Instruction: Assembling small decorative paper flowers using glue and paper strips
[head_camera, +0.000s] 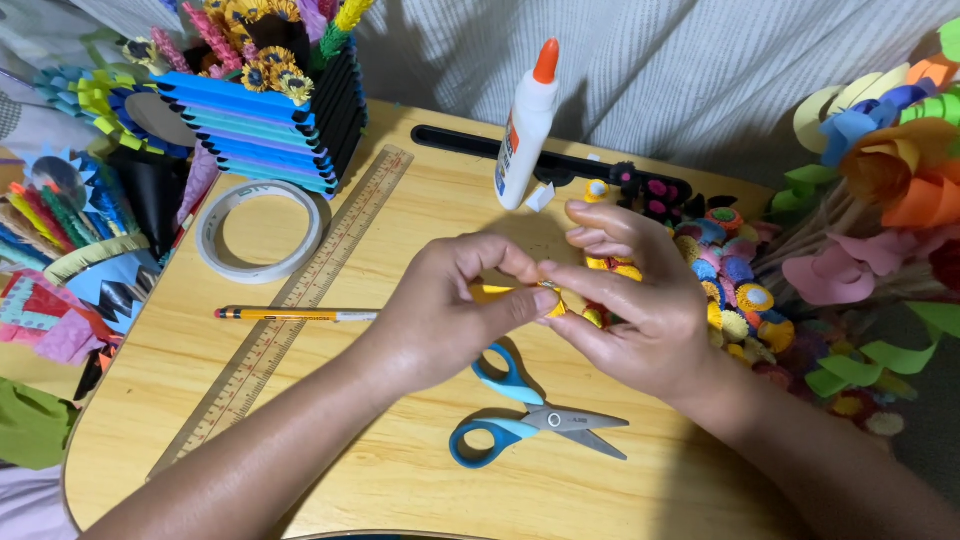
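1. The scene is lit evenly and fairly brightly by warm, soft light from above.
2. Soft shadows are cast on the wooden counter (400, 470) beneath the left hand (440, 315) and right hand (630, 300), and beside the scissors (530, 415).
3. A mild sheen is seen on the counter; no harsh glare is found.
4. The centre is rendered sharply; the paper flowers (880, 190) at the right edge are slightly softened.

Scissors (530, 415), ruler (290, 305), tape roll (258, 231), glue btl (527, 130).
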